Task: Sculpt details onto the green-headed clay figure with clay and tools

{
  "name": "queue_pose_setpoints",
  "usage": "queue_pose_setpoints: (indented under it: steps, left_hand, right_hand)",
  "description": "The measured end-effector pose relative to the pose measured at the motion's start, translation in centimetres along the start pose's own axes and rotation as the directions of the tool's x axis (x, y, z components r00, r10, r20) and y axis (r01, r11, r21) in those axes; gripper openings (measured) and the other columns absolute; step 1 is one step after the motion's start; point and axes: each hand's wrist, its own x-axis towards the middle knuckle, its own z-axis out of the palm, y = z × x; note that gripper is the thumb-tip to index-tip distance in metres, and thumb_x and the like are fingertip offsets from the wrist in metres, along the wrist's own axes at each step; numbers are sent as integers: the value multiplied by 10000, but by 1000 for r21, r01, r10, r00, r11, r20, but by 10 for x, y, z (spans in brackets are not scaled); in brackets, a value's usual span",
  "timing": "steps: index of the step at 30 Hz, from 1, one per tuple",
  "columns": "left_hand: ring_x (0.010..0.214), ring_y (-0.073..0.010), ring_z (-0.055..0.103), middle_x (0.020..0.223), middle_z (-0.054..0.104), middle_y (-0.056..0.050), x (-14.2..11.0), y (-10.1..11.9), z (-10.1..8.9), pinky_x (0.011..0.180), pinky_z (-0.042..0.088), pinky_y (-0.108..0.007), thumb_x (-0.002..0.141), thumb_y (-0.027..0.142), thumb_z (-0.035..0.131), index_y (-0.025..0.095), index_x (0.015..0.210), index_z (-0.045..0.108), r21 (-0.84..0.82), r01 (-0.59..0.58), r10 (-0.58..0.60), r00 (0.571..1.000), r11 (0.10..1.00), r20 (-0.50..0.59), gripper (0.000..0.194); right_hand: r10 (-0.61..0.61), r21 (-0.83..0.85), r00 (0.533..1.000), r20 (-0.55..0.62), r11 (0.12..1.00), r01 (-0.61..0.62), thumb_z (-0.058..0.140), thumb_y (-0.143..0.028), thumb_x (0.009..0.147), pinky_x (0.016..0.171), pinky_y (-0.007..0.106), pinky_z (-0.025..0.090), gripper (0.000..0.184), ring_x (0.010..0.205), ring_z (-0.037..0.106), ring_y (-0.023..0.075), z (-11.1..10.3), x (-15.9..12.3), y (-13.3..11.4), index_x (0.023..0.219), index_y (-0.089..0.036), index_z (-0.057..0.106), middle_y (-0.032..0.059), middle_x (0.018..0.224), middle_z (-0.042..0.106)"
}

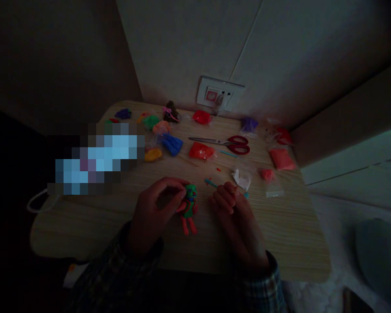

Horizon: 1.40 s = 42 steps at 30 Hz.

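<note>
A small clay figure [189, 208] with a green head and body and red legs stands out near the table's front. My left hand [161, 202] is closed on it, thumb and fingers pinching it at the head's left side. To the right, my right hand [233, 208] is raised with its fingers curled together. A tiny reddish bit may be at its fingertips, too small to name. Behind this hand a teal modelling tool [210, 182] shows on one side; whether the fingers touch it is hidden.
Red-handled scissors [237, 144] lie mid-table. Around them are bagged clay pieces: a red bag [201, 151], a blue bag [172, 144] and a pink bag [282, 159]. White crumpled material [241, 179] lies behind my right hand. A wall socket [220, 93] is at the back.
</note>
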Motion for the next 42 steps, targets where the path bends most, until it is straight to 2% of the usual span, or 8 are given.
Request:
queue_pose_setpoints:
  steps: [5,10,26,36,42]
  left_hand:
    - [773,-155,679,956,709,-49,0,-1,0,586,527,-220,812,225,642,179,758,623,-18,34,-34,999,999,9,74]
    - [803,-164,681,945,713,-52,1,-2,0,672,543,-250,814,220,638,178,756,623,3,-4,4,1000,1000,6,73]
    - [825,-188,698,962,721,-70,0,-2,0,723,564,-287,815,229,631,179,753,622,-4,3,-3,1000,1000,23,81]
    - [848,-190,700,969,721,-63,0,-4,-1,749,561,-292,823,244,632,182,768,622,12,-14,14,1000,1000,28,83]
    - [811,-191,701,967,726,-72,-1,-2,0,698,565,-282,819,256,638,178,768,626,-3,9,-9,1000,1000,28,94]
  right_hand:
    - [5,23,1000,-5,1000,-5,738,-214,805,604,159,430,218,528,320,49,-1,1,1,709,-164,549,-84,615,392]
    - [1,5,1000,13,1000,-1,720,-213,823,625,169,438,198,530,321,51,-2,0,1,729,-166,552,-84,618,393]
    - [13,-37,1000,-11,999,-14,748,-263,795,577,171,423,236,524,282,63,0,-1,1,712,-186,540,-83,619,345]
    - [-3,-39,999,-35,999,2,751,-253,772,656,186,475,146,631,437,75,-3,0,2,764,-208,613,-38,764,502]
    - [-4,-54,999,-52,999,1,751,-270,771,666,185,478,130,650,458,83,-3,0,2,779,-216,633,-32,769,514]
